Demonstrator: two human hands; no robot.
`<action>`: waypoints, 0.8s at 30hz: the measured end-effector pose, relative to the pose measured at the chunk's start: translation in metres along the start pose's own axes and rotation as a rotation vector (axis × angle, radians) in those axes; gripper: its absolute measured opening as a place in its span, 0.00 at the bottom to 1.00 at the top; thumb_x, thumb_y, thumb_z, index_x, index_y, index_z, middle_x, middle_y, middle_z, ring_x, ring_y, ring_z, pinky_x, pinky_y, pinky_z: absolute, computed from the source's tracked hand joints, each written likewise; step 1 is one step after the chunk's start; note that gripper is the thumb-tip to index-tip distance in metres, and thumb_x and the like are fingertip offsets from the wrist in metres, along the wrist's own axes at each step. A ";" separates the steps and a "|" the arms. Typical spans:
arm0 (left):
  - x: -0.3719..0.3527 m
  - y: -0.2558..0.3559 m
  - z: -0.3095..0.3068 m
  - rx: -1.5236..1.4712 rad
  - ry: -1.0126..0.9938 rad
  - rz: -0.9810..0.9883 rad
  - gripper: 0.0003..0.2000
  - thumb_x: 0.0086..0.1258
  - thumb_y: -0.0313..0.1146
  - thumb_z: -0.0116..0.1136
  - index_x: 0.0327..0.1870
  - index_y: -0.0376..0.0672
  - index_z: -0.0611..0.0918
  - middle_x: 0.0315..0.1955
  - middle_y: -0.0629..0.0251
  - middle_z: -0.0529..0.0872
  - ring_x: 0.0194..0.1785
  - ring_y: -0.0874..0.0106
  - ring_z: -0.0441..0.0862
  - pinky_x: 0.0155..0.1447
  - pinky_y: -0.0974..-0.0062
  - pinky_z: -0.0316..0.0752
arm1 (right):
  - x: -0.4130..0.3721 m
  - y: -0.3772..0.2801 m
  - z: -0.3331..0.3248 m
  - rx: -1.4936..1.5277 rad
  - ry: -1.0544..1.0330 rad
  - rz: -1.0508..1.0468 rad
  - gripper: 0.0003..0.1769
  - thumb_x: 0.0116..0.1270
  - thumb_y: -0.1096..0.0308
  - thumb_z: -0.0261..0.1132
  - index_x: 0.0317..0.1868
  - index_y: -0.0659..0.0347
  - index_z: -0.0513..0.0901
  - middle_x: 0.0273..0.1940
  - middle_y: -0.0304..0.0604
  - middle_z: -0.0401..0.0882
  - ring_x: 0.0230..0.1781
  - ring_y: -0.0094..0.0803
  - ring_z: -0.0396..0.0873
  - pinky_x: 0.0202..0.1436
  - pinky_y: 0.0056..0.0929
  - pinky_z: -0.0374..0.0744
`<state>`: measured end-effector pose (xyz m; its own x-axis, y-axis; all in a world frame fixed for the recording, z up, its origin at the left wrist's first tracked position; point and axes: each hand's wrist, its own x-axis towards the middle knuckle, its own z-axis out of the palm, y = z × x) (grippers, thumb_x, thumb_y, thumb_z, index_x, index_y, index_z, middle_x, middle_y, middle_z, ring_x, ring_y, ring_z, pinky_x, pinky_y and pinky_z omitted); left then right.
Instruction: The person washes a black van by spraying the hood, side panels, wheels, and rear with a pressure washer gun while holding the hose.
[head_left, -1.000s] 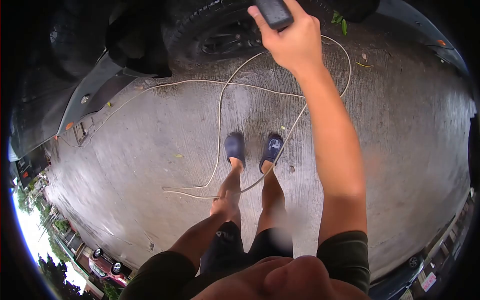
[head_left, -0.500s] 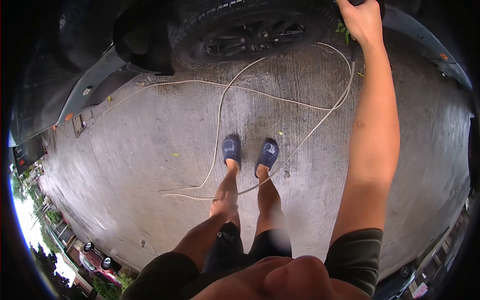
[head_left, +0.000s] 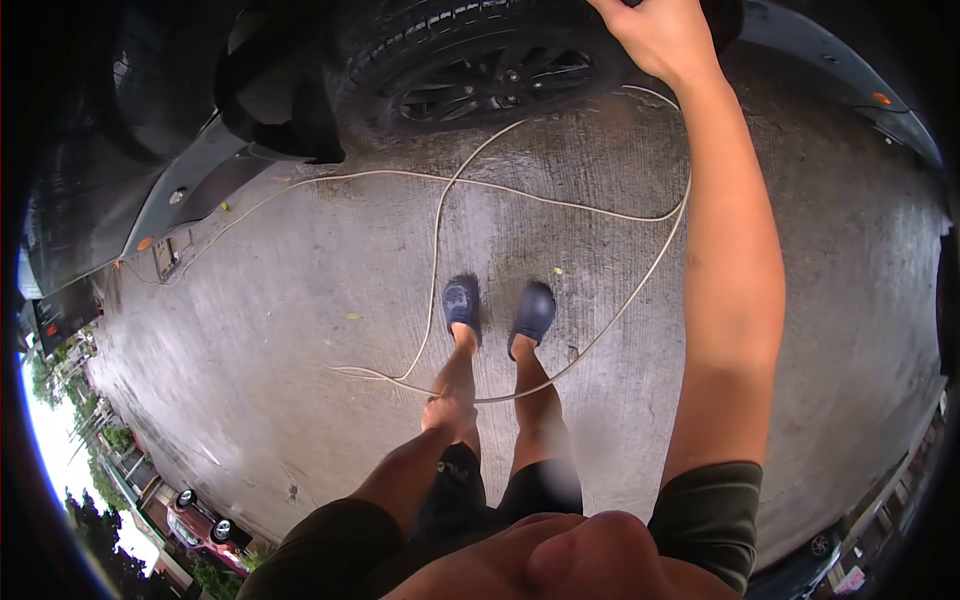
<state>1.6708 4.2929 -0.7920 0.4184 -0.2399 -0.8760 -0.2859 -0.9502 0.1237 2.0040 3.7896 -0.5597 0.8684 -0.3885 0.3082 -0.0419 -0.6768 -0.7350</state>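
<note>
Landmark: wheel (head_left: 500, 85). Pale line (head_left: 380, 172), hose or cord, can't tell which, lies looped on the wet concrete (head_left: 280, 310) on the near side of wheel. One run leads off left of wheel; a big loop comes back toward the dark clogs (head_left: 461, 303) and crosses the right shin (head_left: 535, 398) in view.

Right hand (head_left: 665, 38): up at the right side of wheel, fingers cut off by the frame edge. Can't tell if closed or what's in it. Left hand (head_left: 451, 412): well back from wheel, at the left knee, line running right up to it. Can't tell if it's gripping line or just resting on the leg.

Handling, my read: line is light and bendy, holds wide curves, so a bit springy. Probably slick from the wet. Not fragile, but could kink at the tight bend left of the clogs. Best hold: full fist on the smooth run right of the clogs, away from the crossing near wheel.
</note>
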 end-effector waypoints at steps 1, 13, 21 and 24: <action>0.001 -0.001 0.002 0.013 -0.008 -0.011 0.23 0.68 0.49 0.61 0.56 0.40 0.82 0.52 0.47 0.89 0.55 0.44 0.89 0.61 0.49 0.83 | 0.000 0.000 0.002 0.027 0.031 -0.035 0.19 0.70 0.61 0.76 0.51 0.70 0.88 0.40 0.54 0.91 0.40 0.36 0.88 0.50 0.37 0.83; 0.009 0.000 0.008 0.037 -0.084 -0.073 0.24 0.67 0.51 0.63 0.54 0.42 0.85 0.54 0.52 0.89 0.54 0.49 0.90 0.60 0.52 0.84 | -0.013 -0.011 0.032 0.141 -0.061 -0.098 0.16 0.69 0.63 0.76 0.45 0.70 0.87 0.31 0.49 0.87 0.32 0.32 0.82 0.42 0.36 0.81; 0.011 -0.002 0.011 0.025 -0.084 -0.050 0.24 0.67 0.50 0.64 0.56 0.42 0.84 0.58 0.52 0.85 0.56 0.47 0.89 0.59 0.51 0.85 | -0.017 -0.036 0.043 0.107 -0.035 -0.026 0.16 0.68 0.62 0.77 0.37 0.68 0.85 0.24 0.50 0.81 0.24 0.35 0.77 0.35 0.37 0.77; 0.007 0.005 -0.004 0.006 -0.113 -0.060 0.24 0.67 0.49 0.63 0.57 0.42 0.83 0.59 0.53 0.83 0.57 0.48 0.88 0.60 0.51 0.85 | -0.015 -0.029 0.052 0.159 -0.070 -0.033 0.15 0.68 0.62 0.76 0.37 0.68 0.85 0.24 0.50 0.80 0.24 0.37 0.77 0.35 0.37 0.77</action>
<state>1.6756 4.2858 -0.7952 0.3354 -0.1590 -0.9286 -0.2686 -0.9609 0.0674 2.0179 3.8471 -0.5744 0.9007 -0.3194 0.2944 0.0605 -0.5789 -0.8132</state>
